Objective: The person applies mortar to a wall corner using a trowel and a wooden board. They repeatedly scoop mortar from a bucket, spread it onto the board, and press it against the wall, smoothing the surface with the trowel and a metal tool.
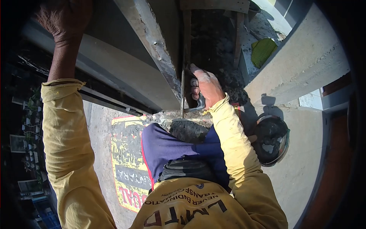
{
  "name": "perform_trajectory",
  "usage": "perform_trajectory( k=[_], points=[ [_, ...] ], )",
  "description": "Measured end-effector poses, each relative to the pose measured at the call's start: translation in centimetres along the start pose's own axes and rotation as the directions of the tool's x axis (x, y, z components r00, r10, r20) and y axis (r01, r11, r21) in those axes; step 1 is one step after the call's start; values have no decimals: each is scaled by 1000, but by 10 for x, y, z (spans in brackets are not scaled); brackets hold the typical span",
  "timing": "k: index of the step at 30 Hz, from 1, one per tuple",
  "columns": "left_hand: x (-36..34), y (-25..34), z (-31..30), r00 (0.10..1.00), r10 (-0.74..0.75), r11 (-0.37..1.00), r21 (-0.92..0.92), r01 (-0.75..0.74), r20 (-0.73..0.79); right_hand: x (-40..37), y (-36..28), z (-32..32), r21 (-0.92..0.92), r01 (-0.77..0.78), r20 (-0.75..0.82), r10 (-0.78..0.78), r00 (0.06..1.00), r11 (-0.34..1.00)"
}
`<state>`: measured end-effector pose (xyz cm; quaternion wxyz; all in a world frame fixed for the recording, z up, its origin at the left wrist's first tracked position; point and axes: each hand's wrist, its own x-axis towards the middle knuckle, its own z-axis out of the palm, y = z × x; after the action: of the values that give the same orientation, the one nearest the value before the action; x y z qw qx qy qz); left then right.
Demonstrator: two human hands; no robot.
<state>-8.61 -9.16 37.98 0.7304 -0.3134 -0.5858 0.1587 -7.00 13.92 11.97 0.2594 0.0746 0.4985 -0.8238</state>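
Note:
My right hand point(207, 84) is closed round the black handle of a plastering trowel point(183, 93), whose thin blade shows almost edge-on. The blade stands beside the lower end of a rough, wet-looking plastered edge point(154, 42) of a grey wall or column; whether it touches cannot be made out. High at the left, my left hand point(66, 19) is raised by the dark upper part of that structure. Its fingers are out of sight, so its grip is hidden.
A bucket point(270, 141) with dark contents stands right of my right arm. Beneath me lies a mortar-spotted printed banner point(127, 164). A wooden bench or trestle point(215, 4) is ahead, with a green object point(263, 52) to its right. A low grey wall point(305, 57) rises at right.

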Motion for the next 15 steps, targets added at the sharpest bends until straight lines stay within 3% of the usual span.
perform_trajectory(
  k=[3, 6, 7, 9, 11, 12, 15],
  points=[
    [0, 9, -6, 975, -178, 984, 46, 173, 133, -53, -23, 16, 38, 180, 203, -184, 962, 983],
    [-18, -35, -5, 967, -148, 989, 19, 147, 206, -68, -5, 3, -9, 387, 224, -376, 899, 922],
    [-24, -53, -5, 964, -134, 991, 47, 126, 230, -76, -3, 2, 90, 356, 118, -365, 924, 930],
    [-37, -88, -6, 955, -105, 992, 100, 80, 277, -60, 20, -31, 122, 315, -98, -304, 948, 941],
    [-26, -41, -1, 982, -160, 984, 99, 149, 105, -44, 47, -62, 180, 158, -377, -80, 923, 971],
    [-25, -41, -4, 982, -137, 989, 69, 129, 131, -37, 62, -75, 203, 113, -449, -10, 893, 973],
    [-22, -33, -5, 979, -169, 985, 55, 164, 117, -1, 136, -123, 210, -73, -397, 153, 905, 975]
  ],
)
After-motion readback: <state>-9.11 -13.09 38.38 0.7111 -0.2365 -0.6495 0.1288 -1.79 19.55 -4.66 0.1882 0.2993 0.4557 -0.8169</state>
